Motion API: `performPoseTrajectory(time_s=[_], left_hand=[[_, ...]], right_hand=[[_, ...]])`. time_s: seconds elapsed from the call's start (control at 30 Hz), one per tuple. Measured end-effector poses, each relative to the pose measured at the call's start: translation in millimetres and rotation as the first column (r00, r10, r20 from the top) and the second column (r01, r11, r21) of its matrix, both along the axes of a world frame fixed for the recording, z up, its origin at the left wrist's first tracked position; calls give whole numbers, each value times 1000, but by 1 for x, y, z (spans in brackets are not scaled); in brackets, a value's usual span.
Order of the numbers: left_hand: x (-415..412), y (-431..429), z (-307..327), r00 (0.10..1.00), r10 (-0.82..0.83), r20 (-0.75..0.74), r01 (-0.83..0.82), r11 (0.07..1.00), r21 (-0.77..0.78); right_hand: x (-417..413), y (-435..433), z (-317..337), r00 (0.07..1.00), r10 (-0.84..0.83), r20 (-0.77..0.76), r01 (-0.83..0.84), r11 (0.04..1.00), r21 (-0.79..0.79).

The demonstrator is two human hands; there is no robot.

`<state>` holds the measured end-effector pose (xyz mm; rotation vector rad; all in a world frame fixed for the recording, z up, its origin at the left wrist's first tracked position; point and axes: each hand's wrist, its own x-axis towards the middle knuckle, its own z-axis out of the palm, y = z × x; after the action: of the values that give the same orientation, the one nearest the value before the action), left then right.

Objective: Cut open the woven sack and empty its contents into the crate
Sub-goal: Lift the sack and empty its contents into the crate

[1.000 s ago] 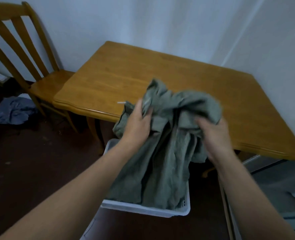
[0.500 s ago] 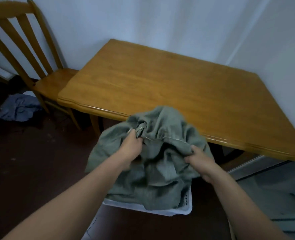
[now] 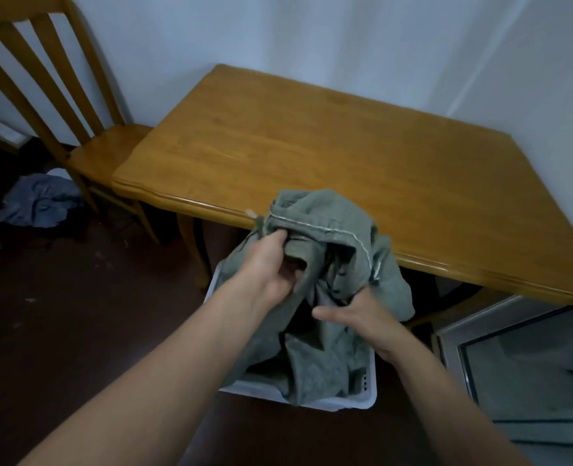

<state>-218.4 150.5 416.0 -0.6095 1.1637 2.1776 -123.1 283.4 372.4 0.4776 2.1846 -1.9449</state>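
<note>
Over the white crate [image 3: 369,396], the grey-green sack [image 3: 325,237] hangs bunched, left hand [image 3: 268,264] gripping its stitched rim, right hand [image 3: 362,314] clutching lower folds; both now sit lower than before.

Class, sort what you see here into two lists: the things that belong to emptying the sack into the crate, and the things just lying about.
Belongs to the job:
- grey-green woven sack, held over the crate
- white crate on the floor
- left hand and right hand, each with a grip on the sack

Just lying about:
- wooden table
- wooden chair
- crumpled blue cloth on the floor
</note>
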Motion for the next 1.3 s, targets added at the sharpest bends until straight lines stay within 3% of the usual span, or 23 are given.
performPoseTrajectory(time_s=[0.07,0.2,0.33,0.4,0.47,0.5,0.53,0.57,0.6,0.63,0.67,0.8,0.87,0.9,0.97,1.0,1.03,1.07,1.1,1.13,1.2,1.23,1.3], left_hand=[[4,1,7,988,-49,149,33,994,108],[18,-4,19,970,-101,221,51,973,223],[13,-27,36,971,-210,112,154,915,374],[7,-42,38,961,-243,-135,260,958,125],[7,-61,35,801,-394,-450,282,912,-296],[10,-70,28,603,-587,-541,279,790,-546],[12,-78,14,339,-814,-473,210,555,-805],[14,-85,-4,114,-963,-244,59,252,-966],[17,-92,-24,-19,-1000,-6,-77,8,-997],[17,-96,-45,-72,-985,154,-140,-143,-980],[17,-99,-62,-90,-972,219,-144,-205,-968],[10,-92,-94,-127,-977,170,-79,-161,-984],[7,-85,-97,-61,-996,60,101,-66,-993],[5,-83,-98,17,-1000,-2,234,6,-972],[-1,-80,-99,223,-974,-49,532,163,-831],[-4,-78,-98,304,-952,-37,632,231,-740],[-6,-76,-98,359,-933,-4,694,270,-668],[-8,-74,-98,390,-919,51,743,282,-607],[-7,-72,-99,403,-909,109,791,286,-540],[-6,-70,-101,411,-897,159,840,306,-448],[-4,-65,-107,424,-880,215,876,337,-345],[-6,-62,-111,426,-882,200,846,310,-434],[-10,-59,-115,356,-920,166,551,64,-832]], right_hand=[[3,-21,-7,997,52,-49,-51,998,23],[-2,-46,-25,968,-148,-201,151,988,3],[-11,-53,-32,898,-439,12,425,861,-281],[-14,-55,-36,880,-433,196,475,774,-418],[-16,-57,-38,866,-328,377,476,770,-425],[-17,-57,-39,850,-261,458,466,780,-418],[-17,-57,-40,834,-186,519,440,792,-423],[-18,-56,-42,816,-118,566,414,802,-430],[-17,-55,-42,797,-66,601,392,812,-431],[-16,-53,-43,781,-37,624,376,825,-422],[-15,-51,-45,768,-18,640,360,839,-408],[-5,-42,-48,763,-11,646,361,836,-413],[-2,-34,-45,823,-48,565,329,853,-406],[1,-30,-43,872,-68,485,253,911,-326],[12,-26,-35,956,22,292,-54,993,100],[19,-26,-35,954,171,248,-256,894,368],[26,-27,-37,915,298,271,-402,706,583],[30,-27,-44,888,347,302,-454,559,693],[32,-26,-52,891,339,303,-445,514,733],[33,-23,-62,910,303,282,-410,570,712],[29,-21,-75,961,108,255,-215,872,440],[28,-22,-79,957,24,289,-107,956,274],[27,-22,-85,927,-46,371,11,995,95]])
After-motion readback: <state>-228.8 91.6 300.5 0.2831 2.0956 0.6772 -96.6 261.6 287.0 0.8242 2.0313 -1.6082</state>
